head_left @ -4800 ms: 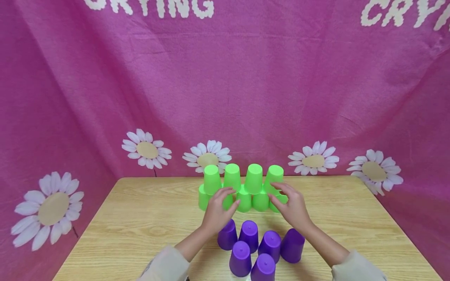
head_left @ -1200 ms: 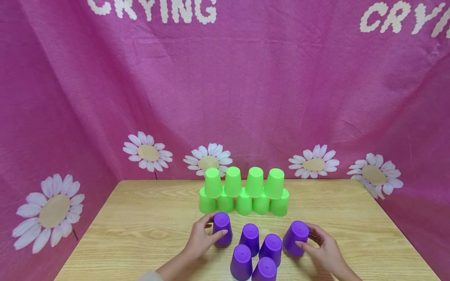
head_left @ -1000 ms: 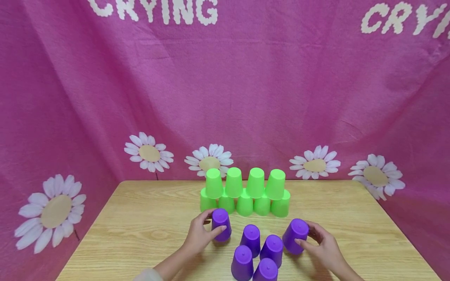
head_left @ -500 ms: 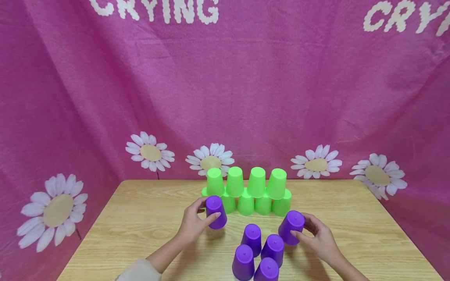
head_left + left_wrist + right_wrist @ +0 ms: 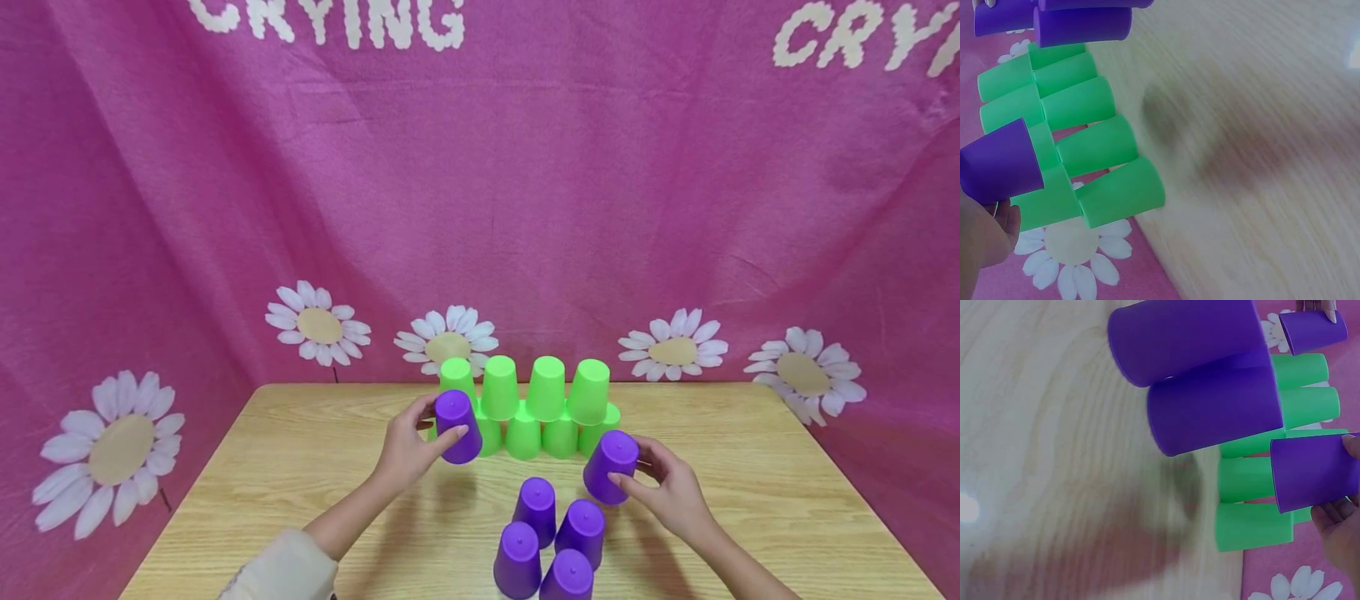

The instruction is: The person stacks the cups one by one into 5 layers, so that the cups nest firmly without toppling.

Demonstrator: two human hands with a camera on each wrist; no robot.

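Observation:
My left hand (image 5: 408,446) grips an upside-down purple cup (image 5: 459,429) between thumb and fingers, lifted off the table. In the head view that cup overlaps the left end of two stacked rows of upside-down green cups (image 5: 523,437). My right hand (image 5: 671,492) pinches another purple cup (image 5: 611,468), also raised, its shadow falling on the wood below. It hangs just in front of the right end of the green rows. The right wrist view shows this cup (image 5: 1316,472) with the thumb on one side and fingers on the other.
Several more purple cups (image 5: 517,560) stand upside down close together at the table's near middle, between my forearms. The wooden table (image 5: 300,467) reaches back to a pink cloth (image 5: 487,208) printed with daisies and white lettering.
At first both hands were at the green cups with nothing held. They then took the two outer purple cups, and both have since risen and moved toward the green rows, drifting left.

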